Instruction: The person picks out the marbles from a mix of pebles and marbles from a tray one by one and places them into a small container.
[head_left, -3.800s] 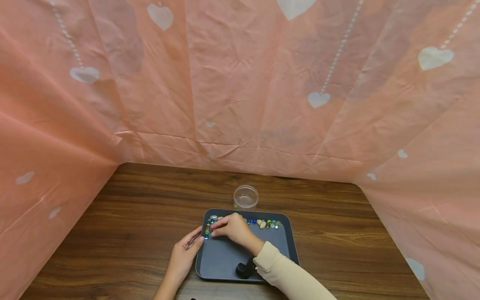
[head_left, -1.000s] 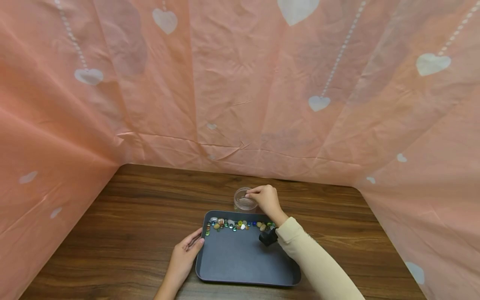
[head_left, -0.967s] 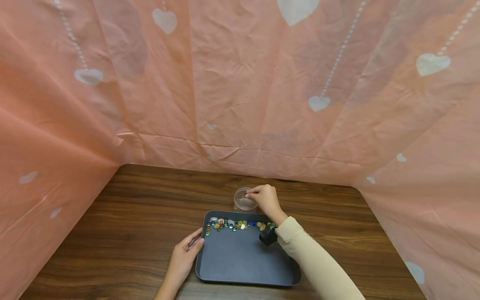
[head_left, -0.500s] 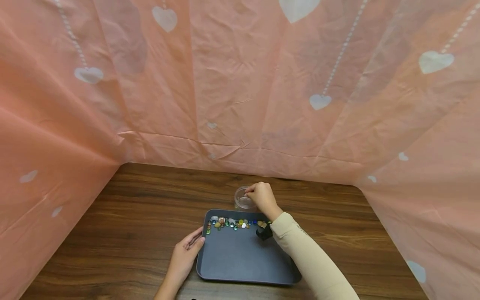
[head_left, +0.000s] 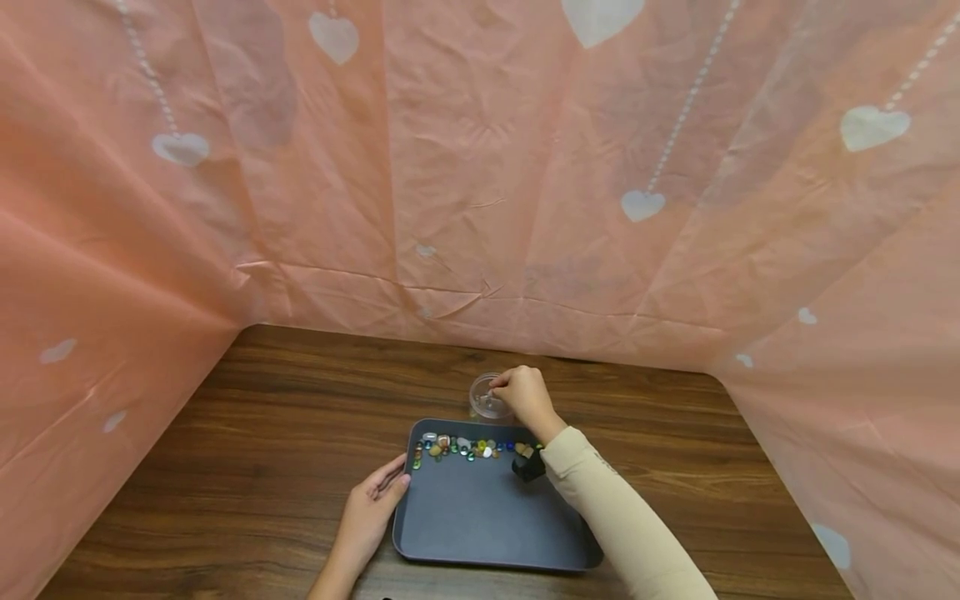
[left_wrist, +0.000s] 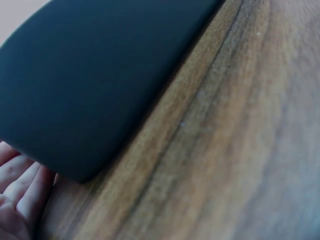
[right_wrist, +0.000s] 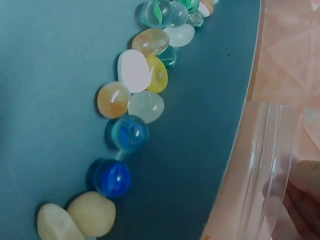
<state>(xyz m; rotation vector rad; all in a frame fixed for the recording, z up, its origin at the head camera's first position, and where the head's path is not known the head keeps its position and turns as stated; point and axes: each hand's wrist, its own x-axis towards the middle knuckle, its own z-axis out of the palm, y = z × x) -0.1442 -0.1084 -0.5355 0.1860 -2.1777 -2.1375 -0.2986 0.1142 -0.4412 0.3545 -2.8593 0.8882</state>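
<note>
Small clear round plastic cup (head_left: 488, 398) stands on the brown wood-grain table (head_left: 262, 433), just beyond the far edge of the dark grey rectangular tray (head_left: 480, 525). The right hand (head_left: 525, 396) hovers over the cup's rim, fingertips pinched together; what they hold, if anything, cannot be made out. The left hand (head_left: 367, 512) rests relaxed and open against the tray's left edge. A row of coloured glass marbles and smooth pebbles (right_wrist: 132, 100) lies along the tray's far edge, near the cup.
</note>
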